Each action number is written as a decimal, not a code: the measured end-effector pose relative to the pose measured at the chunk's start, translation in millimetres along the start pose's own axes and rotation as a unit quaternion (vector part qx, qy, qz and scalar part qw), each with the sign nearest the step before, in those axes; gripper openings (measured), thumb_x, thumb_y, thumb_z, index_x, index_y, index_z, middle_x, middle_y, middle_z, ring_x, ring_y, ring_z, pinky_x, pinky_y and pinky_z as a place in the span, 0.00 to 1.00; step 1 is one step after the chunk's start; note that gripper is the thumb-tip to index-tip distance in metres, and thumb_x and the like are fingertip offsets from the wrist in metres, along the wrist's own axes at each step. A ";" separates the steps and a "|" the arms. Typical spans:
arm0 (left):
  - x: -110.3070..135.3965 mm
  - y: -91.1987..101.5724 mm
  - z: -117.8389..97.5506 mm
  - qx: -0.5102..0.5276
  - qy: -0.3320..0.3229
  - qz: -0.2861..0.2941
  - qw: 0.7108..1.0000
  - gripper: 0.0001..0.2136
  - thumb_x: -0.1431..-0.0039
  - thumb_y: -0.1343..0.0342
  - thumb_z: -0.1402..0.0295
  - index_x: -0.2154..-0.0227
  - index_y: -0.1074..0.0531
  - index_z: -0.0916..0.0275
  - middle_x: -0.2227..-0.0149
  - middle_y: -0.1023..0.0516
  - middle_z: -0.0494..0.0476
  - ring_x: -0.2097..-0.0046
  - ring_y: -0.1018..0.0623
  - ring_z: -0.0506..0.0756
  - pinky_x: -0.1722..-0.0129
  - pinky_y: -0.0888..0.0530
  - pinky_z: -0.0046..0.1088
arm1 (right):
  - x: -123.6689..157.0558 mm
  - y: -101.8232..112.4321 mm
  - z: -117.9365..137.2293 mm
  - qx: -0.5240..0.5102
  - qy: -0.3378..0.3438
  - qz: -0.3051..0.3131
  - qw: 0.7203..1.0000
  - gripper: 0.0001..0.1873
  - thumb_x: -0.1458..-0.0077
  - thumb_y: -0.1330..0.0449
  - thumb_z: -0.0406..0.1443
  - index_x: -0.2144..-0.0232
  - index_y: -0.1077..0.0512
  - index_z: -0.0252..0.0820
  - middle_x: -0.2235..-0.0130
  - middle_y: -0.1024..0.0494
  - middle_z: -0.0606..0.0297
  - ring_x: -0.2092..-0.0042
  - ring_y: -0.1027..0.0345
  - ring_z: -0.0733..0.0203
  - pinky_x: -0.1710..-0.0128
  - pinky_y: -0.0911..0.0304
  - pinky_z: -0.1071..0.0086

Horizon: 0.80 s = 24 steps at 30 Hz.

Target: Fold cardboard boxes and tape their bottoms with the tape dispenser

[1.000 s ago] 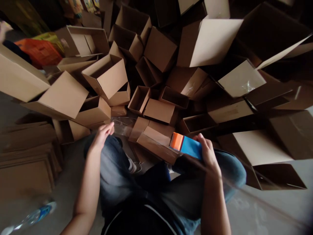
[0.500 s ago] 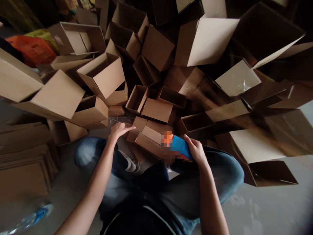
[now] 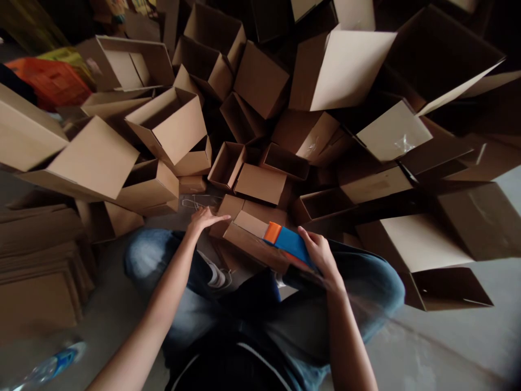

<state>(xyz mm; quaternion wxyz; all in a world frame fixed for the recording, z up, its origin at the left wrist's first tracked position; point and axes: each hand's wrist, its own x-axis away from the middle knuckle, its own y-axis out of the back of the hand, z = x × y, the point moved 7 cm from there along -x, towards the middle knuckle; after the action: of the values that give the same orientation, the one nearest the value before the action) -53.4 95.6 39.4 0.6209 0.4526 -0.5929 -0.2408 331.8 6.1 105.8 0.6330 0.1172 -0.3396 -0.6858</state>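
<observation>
I sit on the floor with a small cardboard box [image 3: 248, 234] across my lap, its flaps folded over. My left hand [image 3: 202, 218] lies on the box's left corner with the fingers stretched out flat. My right hand [image 3: 321, 253] is closed round a blue and orange tape dispenser [image 3: 287, 241], which rests on the box's right end, orange tip pointing left. A strip of clear tape seems to run from the dispenser along the box seam, but it is hard to make out.
A heap of open brown cardboard boxes [image 3: 171, 122] fills the floor ahead and to both sides. Flattened cardboard sheets [image 3: 38, 260] are stacked at the left. An orange crate [image 3: 52, 79] stands far left. A plastic bottle [image 3: 52, 366] lies by my left knee.
My left hand moved right from above my knee onto the box corner and flattened. My right hand slid the dispenser leftward along the box.
</observation>
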 end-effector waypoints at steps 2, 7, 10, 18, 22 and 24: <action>0.9 -3.3 -2.4 0.008 -0.001 0.015 1.000 0.56 0.48 0.45 0.27 0.33 0.35 0.75 0.32 0.34 0.84 0.30 0.34 0.74 0.33 0.34 0.45 | -0.4 4.8 -2.7 0.008 -0.008 -0.010 1.000 0.44 0.57 0.56 0.78 0.84 0.39 0.44 0.79 0.37 0.62 0.71 0.40 0.60 0.72 0.49 0.69; 3.2 -6.9 -10.7 0.033 0.017 0.005 0.999 0.59 0.45 0.45 0.29 0.29 0.43 0.81 0.29 0.43 0.86 0.29 0.36 0.75 0.33 0.34 0.44 | 0.0 8.7 -6.6 0.014 -0.018 -0.015 1.000 0.45 0.58 0.57 0.78 0.84 0.38 0.43 0.79 0.36 0.62 0.71 0.39 0.59 0.71 0.48 0.68; 3.4 -9.1 -13.5 0.040 0.022 0.002 0.999 0.59 0.45 0.45 0.30 0.30 0.45 0.83 0.29 0.43 0.87 0.28 0.37 0.74 0.34 0.32 0.41 | 0.0 6.4 -6.6 0.017 -0.019 -0.010 1.000 0.45 0.58 0.57 0.78 0.84 0.38 0.43 0.79 0.35 0.61 0.71 0.38 0.58 0.71 0.48 0.68; 2.1 -19.3 -15.2 0.030 0.023 0.002 0.999 0.61 0.49 0.40 0.31 0.32 0.44 0.85 0.29 0.44 0.89 0.29 0.37 0.74 0.33 0.34 0.41 | -1.2 1.2 -5.9 0.041 -0.010 -0.001 0.999 0.43 0.54 0.58 0.75 0.83 0.35 0.43 0.78 0.31 0.58 0.70 0.34 0.55 0.71 0.46 0.68; -1.5 -25.9 -15.3 0.028 0.042 -0.013 0.999 0.62 0.51 0.40 0.30 0.32 0.45 0.85 0.29 0.47 0.91 0.27 0.41 0.75 0.33 0.34 0.44 | -1.9 -1.2 -11.0 0.061 -0.017 -0.002 0.998 0.42 0.51 0.58 0.72 0.81 0.31 0.42 0.76 0.28 0.57 0.68 0.31 0.53 0.70 0.44 0.68; -3.2 -27.8 -14.9 0.029 0.050 -0.020 0.998 0.64 0.53 0.39 0.29 0.31 0.46 0.86 0.29 0.47 0.92 0.27 0.41 0.76 0.33 0.33 0.45 | -2.1 -2.6 -13.1 0.072 -0.017 -0.001 0.997 0.42 0.48 0.58 0.70 0.79 0.28 0.41 0.75 0.26 0.56 0.68 0.31 0.53 0.69 0.44 0.68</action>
<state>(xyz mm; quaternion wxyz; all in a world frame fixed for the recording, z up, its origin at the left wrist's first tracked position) -33.1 89.2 15.8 0.6313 0.4942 -0.5585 -0.2127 337.8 3.8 94.0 0.6166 0.1511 -0.3982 -0.6621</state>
